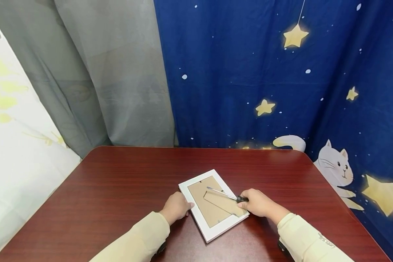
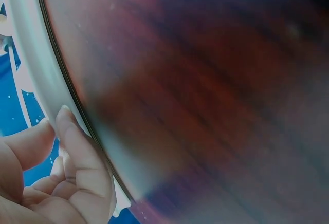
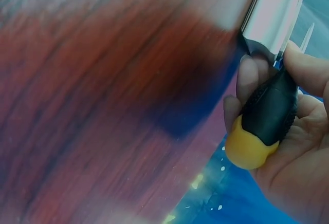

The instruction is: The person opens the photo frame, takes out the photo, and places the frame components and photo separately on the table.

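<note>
A white picture frame (image 1: 202, 222) lies back side up and slanted on the table, showing its tan backing board (image 1: 206, 211) with a stand flap outlined in it. At its left edge my left hand (image 1: 177, 207) pinches the rim, thumb on top; the left wrist view shows fingers (image 2: 77, 147) at the white moulding (image 2: 38, 54). My right hand (image 1: 257, 203) holds a screwdriver (image 1: 242, 199) by its black handle with a yellow end (image 3: 251, 144), and also grips the frame's right corner. The metal shaft points left across the backing.
The dark red wooden table (image 1: 131, 174) has rounded far corners. Behind it hang a grey curtain (image 1: 124, 72) and a blue curtain (image 1: 222, 72) with stars and a cat. A white patterned cloth (image 1: 19, 163) hangs along the left side.
</note>
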